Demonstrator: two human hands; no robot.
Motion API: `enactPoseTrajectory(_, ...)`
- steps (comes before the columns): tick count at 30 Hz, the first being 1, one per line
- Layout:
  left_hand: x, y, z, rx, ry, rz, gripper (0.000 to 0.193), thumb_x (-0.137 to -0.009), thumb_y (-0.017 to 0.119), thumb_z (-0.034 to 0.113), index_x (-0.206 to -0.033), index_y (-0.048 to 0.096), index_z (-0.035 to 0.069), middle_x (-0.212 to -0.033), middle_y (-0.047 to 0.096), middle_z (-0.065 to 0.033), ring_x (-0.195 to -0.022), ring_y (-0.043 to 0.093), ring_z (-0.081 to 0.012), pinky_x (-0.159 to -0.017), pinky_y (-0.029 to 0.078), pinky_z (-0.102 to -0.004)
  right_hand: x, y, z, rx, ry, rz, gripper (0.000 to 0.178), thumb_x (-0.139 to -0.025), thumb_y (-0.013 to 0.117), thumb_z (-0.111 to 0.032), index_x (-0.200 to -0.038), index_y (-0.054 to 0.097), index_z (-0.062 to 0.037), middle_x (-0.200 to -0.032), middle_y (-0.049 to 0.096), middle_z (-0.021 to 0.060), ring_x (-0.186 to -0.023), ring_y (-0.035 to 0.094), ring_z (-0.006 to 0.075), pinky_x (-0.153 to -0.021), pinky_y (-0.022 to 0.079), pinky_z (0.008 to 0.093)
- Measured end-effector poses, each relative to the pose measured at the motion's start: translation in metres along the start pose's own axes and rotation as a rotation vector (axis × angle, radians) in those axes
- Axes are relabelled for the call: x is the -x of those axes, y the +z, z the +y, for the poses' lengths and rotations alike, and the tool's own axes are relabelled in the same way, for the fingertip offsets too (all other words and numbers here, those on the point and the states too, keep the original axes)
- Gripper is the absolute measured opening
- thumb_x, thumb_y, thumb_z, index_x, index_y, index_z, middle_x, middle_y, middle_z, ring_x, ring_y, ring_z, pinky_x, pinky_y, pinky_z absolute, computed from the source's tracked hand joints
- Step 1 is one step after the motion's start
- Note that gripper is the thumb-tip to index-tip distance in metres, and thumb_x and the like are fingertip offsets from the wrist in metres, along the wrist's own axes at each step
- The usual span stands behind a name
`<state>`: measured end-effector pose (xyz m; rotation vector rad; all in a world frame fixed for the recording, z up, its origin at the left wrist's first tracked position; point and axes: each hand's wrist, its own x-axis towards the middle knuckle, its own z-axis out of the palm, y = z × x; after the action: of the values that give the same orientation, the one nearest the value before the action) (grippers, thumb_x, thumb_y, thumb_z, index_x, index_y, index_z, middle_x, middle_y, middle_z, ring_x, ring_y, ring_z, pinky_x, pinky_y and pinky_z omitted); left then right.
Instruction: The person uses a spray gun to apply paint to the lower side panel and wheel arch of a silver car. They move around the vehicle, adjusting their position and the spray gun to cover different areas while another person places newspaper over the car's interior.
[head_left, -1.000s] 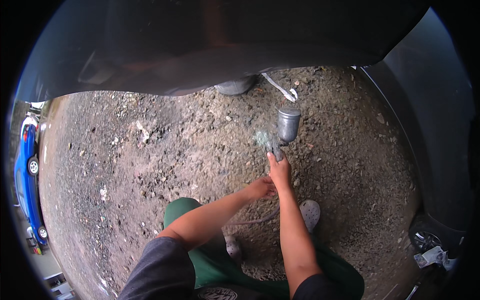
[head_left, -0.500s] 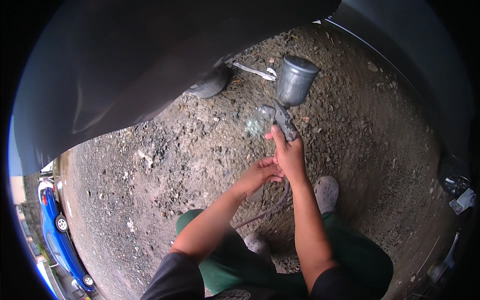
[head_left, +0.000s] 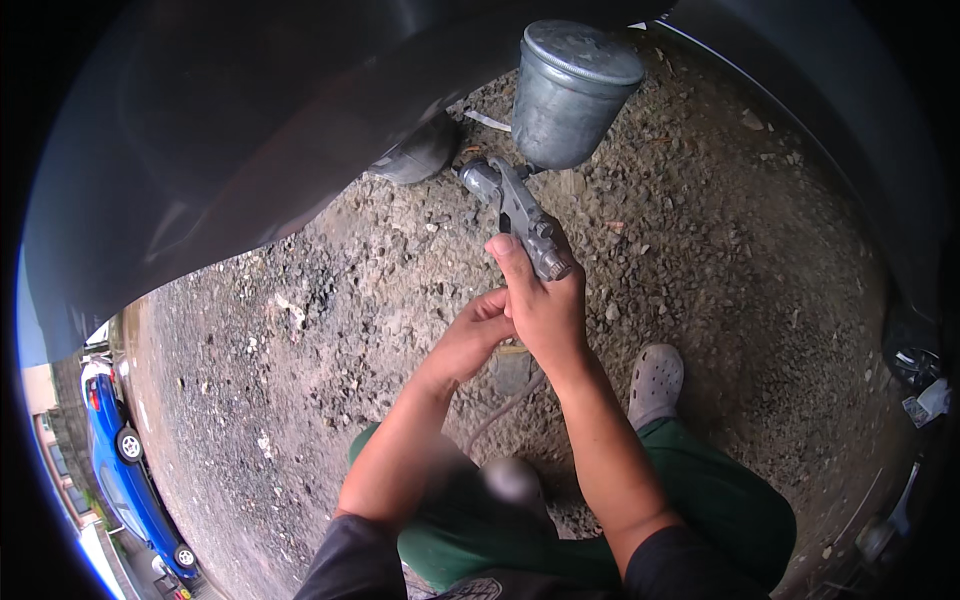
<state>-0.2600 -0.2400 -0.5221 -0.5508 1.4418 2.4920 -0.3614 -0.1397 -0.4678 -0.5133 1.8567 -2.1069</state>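
Observation:
My right hand (head_left: 548, 312) is wrapped round the handle of a grey metal spray gun (head_left: 527, 218). Its thumb lies along the near side of the handle. A large lidded metal cup (head_left: 570, 108) sits on top of the gun, tilted, and the nozzle end points up and left toward a dark glossy panel. My left hand (head_left: 466, 338) is at the bottom of the handle, fingers curled in and touching my right hand; whatever they grip is hidden. Below the hands a thin hose (head_left: 508, 408) runs down toward my legs.
The dark curved panel (head_left: 200, 130) spans the upper left, with a dark rounded object (head_left: 420, 155) on the gravel under its edge. Another dark panel (head_left: 820, 100) rises at right. A brush (head_left: 890, 520) lies at lower right. A blue car (head_left: 125, 480) stands far left.
The spray gun and its cup have risen, looking larger, and shifted left. Both hands moved slightly up and left with it. The pale patch beside the nozzle is gone.

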Motion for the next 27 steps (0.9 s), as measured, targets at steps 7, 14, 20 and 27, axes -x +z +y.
enactPoseTrajectory(7,-0.005,-0.015,-0.008,0.026,0.021,-0.004,0.033,-0.098,0.067,0.015,-0.128,0.064,0.001,-0.116,0.071,-0.0033,-0.106,0.065,-0.0114,-0.099,0.049,-0.0310,-0.005,0.007,0.007,-0.004,-0.045,0.032,0.038,-0.100,0.069,-0.028,-0.126,0.063,-0.0018,-0.096,0.073,0.0135,-0.086,0.072,0.0232,-0.076,0.056,0.0352)
enactPoseTrajectory(14,-0.007,-0.015,-0.005,0.044,0.047,0.001,0.035,-0.100,0.068,0.017,-0.129,0.062,-0.001,-0.125,0.068,-0.0092,-0.114,0.064,-0.0177,-0.100,0.050,-0.0379,-0.009,0.007,0.006,-0.004,-0.026,-0.044,0.039,-0.099,0.070,-0.031,-0.125,0.063,-0.0032,-0.096,0.074,0.0132,-0.087,0.074,0.0246,-0.075,0.057,0.0366)
enactPoseTrajectory(20,-0.013,-0.007,-0.001,0.095,0.047,-0.020,0.033,-0.099,0.068,0.015,-0.128,0.064,0.001,-0.121,0.070,-0.0066,-0.110,0.065,-0.0153,-0.099,0.050,-0.0348,-0.013,0.002,0.004,0.050,-0.077,-0.004,0.039,-0.098,0.070,-0.031,-0.127,0.062,-0.0052,-0.097,0.074,0.0142,-0.090,0.075,0.0274,-0.075,0.057,0.0377)
enactPoseTrajectory(27,-0.018,-0.003,-0.012,0.036,-0.080,-0.054,0.027,-0.099,0.068,0.015,-0.121,0.068,0.001,-0.111,0.071,-0.0041,-0.102,0.065,-0.0122,-0.094,0.051,-0.0299,-0.004,-0.009,0.003,0.094,-0.079,0.120,0.038,-0.098,0.071,-0.022,-0.130,0.061,-0.0039,-0.099,0.073,0.0138,-0.090,0.073,0.0257,-0.078,0.057,0.0376)
